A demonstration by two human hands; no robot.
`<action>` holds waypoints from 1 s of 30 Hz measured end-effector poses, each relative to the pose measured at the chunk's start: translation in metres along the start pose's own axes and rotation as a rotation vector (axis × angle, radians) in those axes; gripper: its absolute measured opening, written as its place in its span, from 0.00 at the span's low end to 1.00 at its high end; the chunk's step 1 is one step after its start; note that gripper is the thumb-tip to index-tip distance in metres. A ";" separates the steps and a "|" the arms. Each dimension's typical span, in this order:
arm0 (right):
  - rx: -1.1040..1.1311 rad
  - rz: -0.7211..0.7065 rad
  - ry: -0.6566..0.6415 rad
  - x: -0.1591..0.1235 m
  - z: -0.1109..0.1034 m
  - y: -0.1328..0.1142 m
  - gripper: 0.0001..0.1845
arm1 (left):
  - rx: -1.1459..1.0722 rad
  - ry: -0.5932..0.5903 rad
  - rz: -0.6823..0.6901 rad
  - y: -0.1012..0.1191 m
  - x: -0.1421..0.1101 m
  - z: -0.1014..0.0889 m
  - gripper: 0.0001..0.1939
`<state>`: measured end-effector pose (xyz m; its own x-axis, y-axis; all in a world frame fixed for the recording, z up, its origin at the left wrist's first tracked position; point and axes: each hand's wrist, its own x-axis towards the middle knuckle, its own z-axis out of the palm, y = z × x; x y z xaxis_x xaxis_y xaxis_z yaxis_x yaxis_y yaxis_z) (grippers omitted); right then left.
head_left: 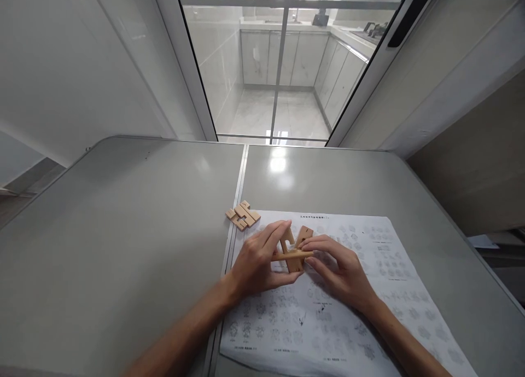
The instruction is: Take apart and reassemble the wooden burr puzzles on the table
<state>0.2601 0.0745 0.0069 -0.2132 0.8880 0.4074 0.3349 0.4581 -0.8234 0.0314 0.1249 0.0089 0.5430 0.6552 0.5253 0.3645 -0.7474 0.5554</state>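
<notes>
Several flat wooden puzzle pieces (294,263) are fitted crosswise into one another above the printed sheet. My left hand (262,256) is closed around their left side, thumb below and fingers above. My right hand (342,267) pinches the right end of the piece lying crosswise, between thumb and fingers. One notched piece (304,235) leans upward behind the fingers of my right hand. My fingers hide part of the joint. Beyond my left hand, more notched wooden pieces (243,215) lie together on the table at the sheet's upper left corner.
A large paper sheet (389,306) printed with small diagrams lies under my hands. The grey folding table (156,229) has a metal seam running front to back. Past its far edge stands a glass door (283,65) with a black handle (404,16), and a kitchen shows through it.
</notes>
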 end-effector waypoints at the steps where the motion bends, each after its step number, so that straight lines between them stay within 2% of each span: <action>1: 0.004 0.005 -0.001 0.000 0.000 0.000 0.10 | -0.004 -0.003 -0.003 0.000 0.000 0.000 0.45; 10: 0.087 0.009 -0.051 -0.001 -0.004 0.004 0.09 | -0.083 -0.062 -0.051 -0.002 -0.002 -0.001 0.47; 18: 0.108 0.008 -0.085 0.000 -0.008 0.003 0.09 | -0.055 -0.025 -0.088 -0.002 0.000 -0.003 0.47; 30: 0.115 0.027 -0.089 -0.001 -0.010 0.003 0.07 | -0.032 -0.004 -0.013 0.005 0.005 -0.007 0.43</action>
<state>0.2704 0.0755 0.0080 -0.2873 0.8909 0.3517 0.2357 0.4217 -0.8756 0.0304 0.1253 0.0192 0.5415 0.6642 0.5155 0.3468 -0.7350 0.5827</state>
